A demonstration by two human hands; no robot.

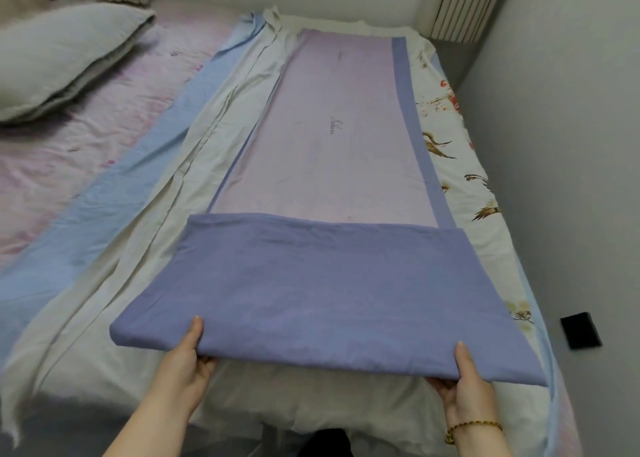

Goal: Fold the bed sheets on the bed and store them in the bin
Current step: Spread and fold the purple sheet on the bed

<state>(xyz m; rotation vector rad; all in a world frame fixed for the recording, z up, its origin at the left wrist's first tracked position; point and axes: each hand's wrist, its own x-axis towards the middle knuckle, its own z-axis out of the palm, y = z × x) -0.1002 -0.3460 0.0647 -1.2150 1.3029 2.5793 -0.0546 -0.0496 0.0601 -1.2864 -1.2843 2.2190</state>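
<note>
The purple sheet (pixel 322 283) runs lengthwise from bottom centre toward the top of the frame, its near end folded back over itself. I count one purple sheet, one white sheet (pixel 138 248) beneath it and one pillow (pixel 62 58) at upper left. My left hand (pixel 187 356) and right hand (pixel 464 384) each pinch the folded near edge, thumbs on top, with the sheet stretching away from both.

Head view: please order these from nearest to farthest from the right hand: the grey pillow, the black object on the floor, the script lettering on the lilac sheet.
From the right hand, which grips the blue sheet:
1. The black object, just to its right.
2. The script lettering, ahead and somewhat left.
3. The grey pillow, far left, at the back.
</note>
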